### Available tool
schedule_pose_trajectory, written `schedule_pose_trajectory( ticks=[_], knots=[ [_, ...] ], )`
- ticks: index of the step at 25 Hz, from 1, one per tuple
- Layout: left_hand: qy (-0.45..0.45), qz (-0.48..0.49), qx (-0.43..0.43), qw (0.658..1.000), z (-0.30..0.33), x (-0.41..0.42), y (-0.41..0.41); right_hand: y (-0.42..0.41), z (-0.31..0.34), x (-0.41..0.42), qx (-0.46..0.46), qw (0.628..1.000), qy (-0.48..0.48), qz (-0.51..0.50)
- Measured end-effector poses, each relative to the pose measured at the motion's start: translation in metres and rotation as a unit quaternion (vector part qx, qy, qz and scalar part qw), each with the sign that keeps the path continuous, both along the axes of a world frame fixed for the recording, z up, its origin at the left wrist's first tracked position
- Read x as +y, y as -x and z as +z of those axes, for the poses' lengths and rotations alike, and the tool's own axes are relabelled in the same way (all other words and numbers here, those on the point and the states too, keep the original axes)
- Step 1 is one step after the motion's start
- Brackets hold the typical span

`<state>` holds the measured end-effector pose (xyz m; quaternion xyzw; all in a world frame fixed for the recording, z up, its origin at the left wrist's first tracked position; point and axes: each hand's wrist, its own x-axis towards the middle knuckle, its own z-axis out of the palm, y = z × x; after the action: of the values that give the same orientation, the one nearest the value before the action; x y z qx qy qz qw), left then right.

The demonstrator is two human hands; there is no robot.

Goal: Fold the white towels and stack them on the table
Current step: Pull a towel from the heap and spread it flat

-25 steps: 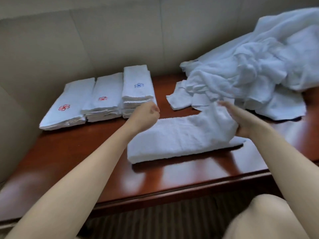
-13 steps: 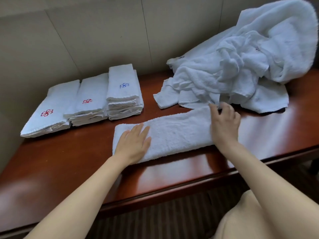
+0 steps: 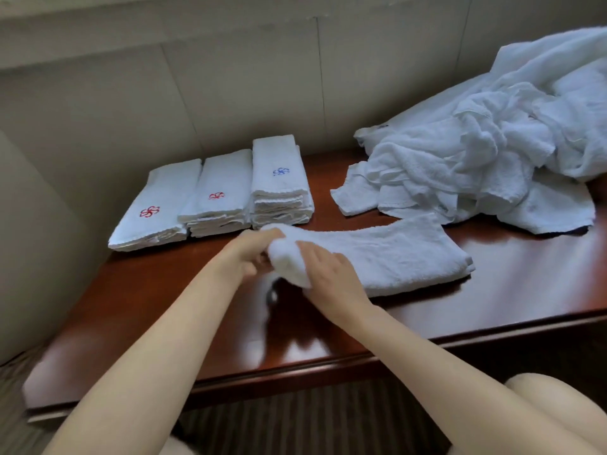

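Observation:
A long white towel (image 3: pixel 387 254), folded into a strip, lies across the middle of the dark red wooden table (image 3: pixel 164 307). Its left end is lifted off the wood and curled over. My left hand (image 3: pixel 249 254) grips that raised end from the left. My right hand (image 3: pixel 328 270) holds the same end from the front, its fingers on the cloth. Three stacks of folded white towels stand at the back left: one with a red emblem (image 3: pixel 154 208), a second with a red emblem (image 3: pixel 220 195) and a taller one with a blue emblem (image 3: pixel 279 178).
A big heap of unfolded white towels (image 3: pixel 486 152) covers the back right of the table. A beige panelled wall (image 3: pixel 197 77) runs behind the table. The table's front edge (image 3: pixel 295 372) is close to me, with striped carpet below and my knee at the lower right.
Both hands left their flat positions on the strip's two ends and came together at its left end, which is now lifted and curled. The view shifted.

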<state>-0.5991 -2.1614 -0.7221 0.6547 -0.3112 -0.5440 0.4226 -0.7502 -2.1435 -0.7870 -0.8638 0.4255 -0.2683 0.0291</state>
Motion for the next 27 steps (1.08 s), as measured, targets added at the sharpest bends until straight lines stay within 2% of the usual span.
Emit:
schedule_pose_trajectory(
  ticks=[1, 2, 3, 5, 6, 8, 11, 14, 17, 21, 25, 27],
  knots=[
    [0.049, 0.012, 0.045, 0.998, 0.014, -0.001, 0.001, -0.003, 0.015, -0.003, -0.111, 0.994, -0.007, -0.022],
    [0.115, 0.035, 0.080, 0.990, 0.030, -0.001, 0.000, -0.002, 0.039, -0.005, -0.212, 0.976, -0.052, -0.028],
    [0.191, 0.065, 0.078, 0.976, 0.044, 0.000, -0.005, 0.000, 0.065, -0.015, -0.294, 0.949, -0.115, -0.014],
    [0.305, 0.089, -0.013, 0.948, 0.060, 0.001, -0.025, 0.009, 0.116, -0.036, -0.356, 0.902, -0.238, 0.050],
    [0.318, 0.064, -0.063, 0.944, 0.063, 0.005, -0.036, 0.013, 0.141, -0.046, -0.373, 0.884, -0.273, 0.075],
    [0.273, -0.036, -0.128, 0.953, 0.059, 0.012, -0.057, 0.014, 0.177, -0.057, -0.419, 0.841, -0.327, 0.100],
    [0.212, -0.188, -0.160, 0.946, 0.046, 0.028, -0.072, 0.007, 0.206, -0.059, -0.456, 0.787, -0.390, 0.141],
    [0.210, -0.205, -0.189, 0.937, 0.032, 0.044, -0.079, -0.008, 0.215, -0.057, -0.488, 0.747, -0.419, 0.171],
    [0.184, -0.192, -0.213, 0.940, 0.019, 0.054, -0.086, -0.022, 0.210, -0.058, -0.491, 0.740, -0.426, 0.173],
    [0.169, -0.210, -0.184, 0.945, 0.008, 0.055, -0.087, -0.031, 0.205, -0.060, -0.481, 0.746, -0.430, 0.163],
    [0.168, -0.227, -0.098, 0.954, 0.003, 0.046, -0.075, -0.034, 0.205, -0.076, -0.498, 0.749, -0.416, 0.132],
    [0.153, -0.228, -0.056, 0.960, 0.002, 0.036, -0.066, -0.030, 0.204, -0.093, -0.501, 0.764, -0.400, 0.075]
  ],
)
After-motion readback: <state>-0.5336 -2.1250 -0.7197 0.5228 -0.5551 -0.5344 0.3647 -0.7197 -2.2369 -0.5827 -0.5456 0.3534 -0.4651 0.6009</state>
